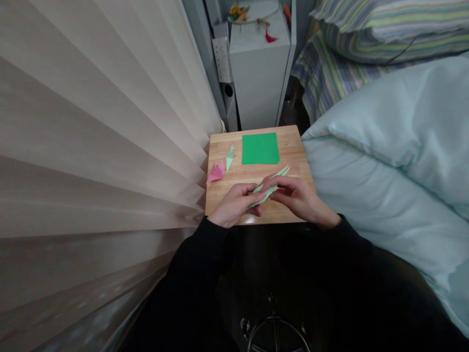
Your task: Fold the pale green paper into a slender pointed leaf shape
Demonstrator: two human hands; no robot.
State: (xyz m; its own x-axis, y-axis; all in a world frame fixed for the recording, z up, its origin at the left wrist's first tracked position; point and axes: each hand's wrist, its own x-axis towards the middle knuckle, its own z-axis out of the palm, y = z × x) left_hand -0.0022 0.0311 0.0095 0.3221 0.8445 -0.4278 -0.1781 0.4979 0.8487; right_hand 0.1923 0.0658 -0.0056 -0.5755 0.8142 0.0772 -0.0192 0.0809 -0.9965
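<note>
Between my hands, above the near part of a small wooden table (293, 146), is a piece of pale green folded paper (270, 191), long and narrow with pointed ends. My left hand (240, 199) pinches its lower left end, thumb on top. The fingers of my right hand (295, 194) close on its middle and upper part, and two thin points stick out beyond them. A stack of bright green paper squares (260, 148) lies farther back. To the left rest a pink folded paper figure (216, 172) and a smaller pale green folded paper figure (229, 159).
A pleated curtain (120, 122) hangs close along the table's left side. On the right, a bed with a light blue quilt (366, 161) meets the table edge. Behind stands a white cabinet (258, 83) with a red tassel (270, 38) on top.
</note>
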